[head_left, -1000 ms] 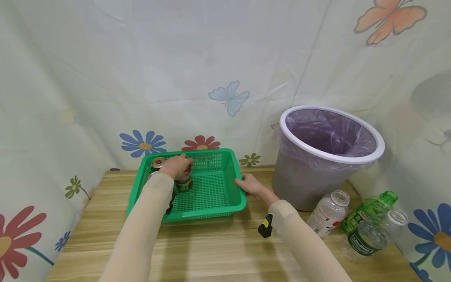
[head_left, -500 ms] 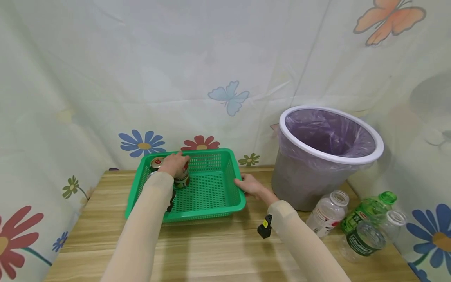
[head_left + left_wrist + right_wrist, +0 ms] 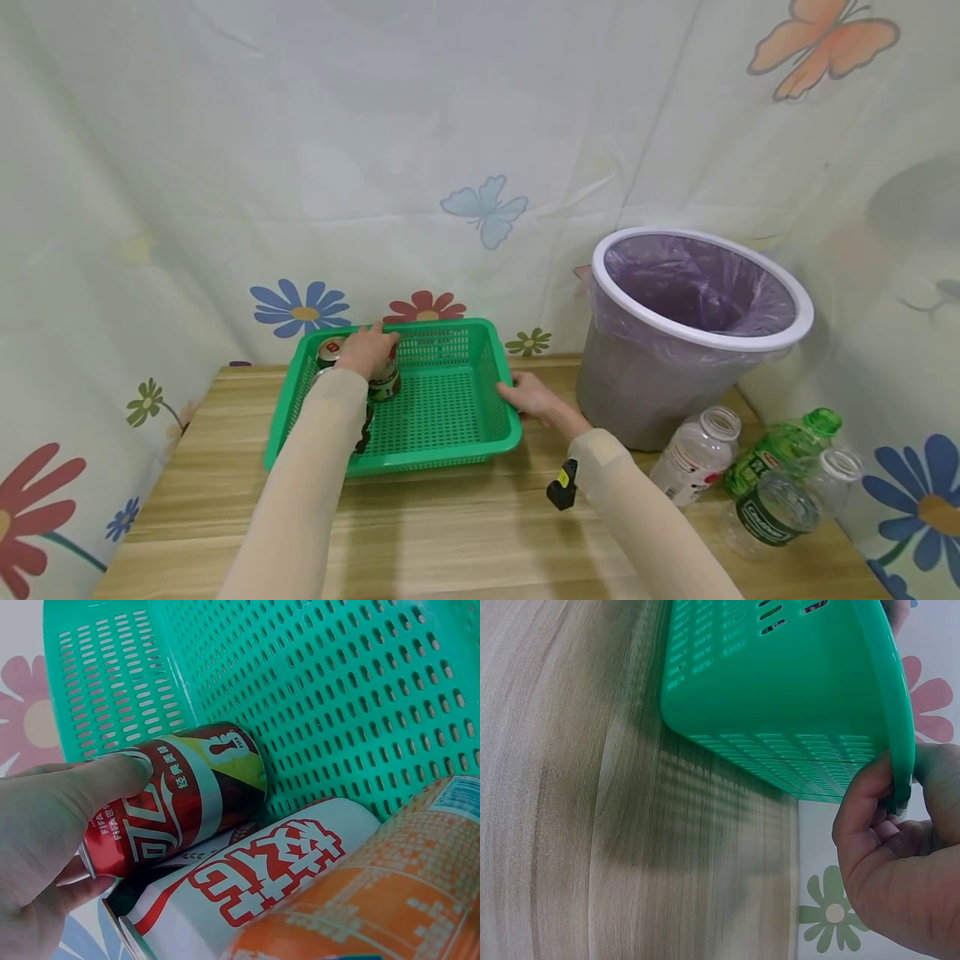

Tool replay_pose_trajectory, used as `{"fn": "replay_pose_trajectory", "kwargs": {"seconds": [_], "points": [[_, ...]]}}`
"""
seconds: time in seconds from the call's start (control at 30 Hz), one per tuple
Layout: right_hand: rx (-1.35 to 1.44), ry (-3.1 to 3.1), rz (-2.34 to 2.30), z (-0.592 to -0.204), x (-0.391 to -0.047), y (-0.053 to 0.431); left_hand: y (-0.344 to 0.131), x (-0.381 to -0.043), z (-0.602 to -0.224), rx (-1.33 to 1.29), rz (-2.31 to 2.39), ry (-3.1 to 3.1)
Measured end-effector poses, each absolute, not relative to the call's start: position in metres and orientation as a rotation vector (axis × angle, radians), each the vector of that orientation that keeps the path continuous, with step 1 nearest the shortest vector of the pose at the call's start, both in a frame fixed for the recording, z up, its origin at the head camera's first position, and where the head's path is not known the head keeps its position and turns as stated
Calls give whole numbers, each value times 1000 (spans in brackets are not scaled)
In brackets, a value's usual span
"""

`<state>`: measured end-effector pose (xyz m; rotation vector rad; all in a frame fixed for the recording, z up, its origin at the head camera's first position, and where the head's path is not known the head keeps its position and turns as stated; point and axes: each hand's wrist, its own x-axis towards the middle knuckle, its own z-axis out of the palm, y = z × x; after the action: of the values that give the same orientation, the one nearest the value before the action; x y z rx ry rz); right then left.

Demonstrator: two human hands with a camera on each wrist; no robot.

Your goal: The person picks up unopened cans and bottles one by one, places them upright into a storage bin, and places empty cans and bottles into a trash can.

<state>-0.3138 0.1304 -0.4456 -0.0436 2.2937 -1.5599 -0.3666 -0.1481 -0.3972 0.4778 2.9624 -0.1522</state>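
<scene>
Inside a green plastic basket (image 3: 442,457), my left hand (image 3: 365,350) grips a red soda can (image 3: 176,799) round its upper end, thumb on the near side. The can's base stands at the basket's floor. Beside it are a white can with red lettering (image 3: 259,874) and an orange can (image 3: 382,892), close together at the basket's left side. My forearm hides part of them in the head view. My right hand (image 3: 534,394) pinches the basket's right rim, fingers curled under the lip (image 3: 904,769).
A grey bin (image 3: 637,392) with a purple liner and white rim (image 3: 705,336) stands at the back right. In front of it are a clear bottle (image 3: 696,458), a green bottle (image 3: 780,446) and a clear bottle with a dark green label (image 3: 772,517). A patterned curtain (image 3: 360,167) hangs behind the wooden table (image 3: 450,533).
My left hand and the red soda can have shifted slightly left and back, toward the other cans. The right hand keeps its hold on the basket rim.
</scene>
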Motion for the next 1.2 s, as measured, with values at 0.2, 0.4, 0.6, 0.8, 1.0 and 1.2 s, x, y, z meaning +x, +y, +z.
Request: {"fn": "replay_pose_trajectory", "kwargs": {"seconds": [0.2,0.4,0.6,0.8,1.0,1.2], "points": [[-59,2292,-1564,-445,-313,131,-147,-367,-398,473,-156,2981],[-46,2294,-1559,-446,-312,132,-147,-367,-400,467,-161,2979],[-57,2302,-1552,-443,-308,131,-147,-368,-403,470,-163,2967],[-47,2325,-1519,-444,-311,129,-150,-367,-403,476,-173,2965],[-77,2381,-1454,-441,-311,130,-150,-367,-400,453,-161,2932],[-64,2459,-1370,-438,-310,129,-149,-365,-396,440,-102,2925]]}}
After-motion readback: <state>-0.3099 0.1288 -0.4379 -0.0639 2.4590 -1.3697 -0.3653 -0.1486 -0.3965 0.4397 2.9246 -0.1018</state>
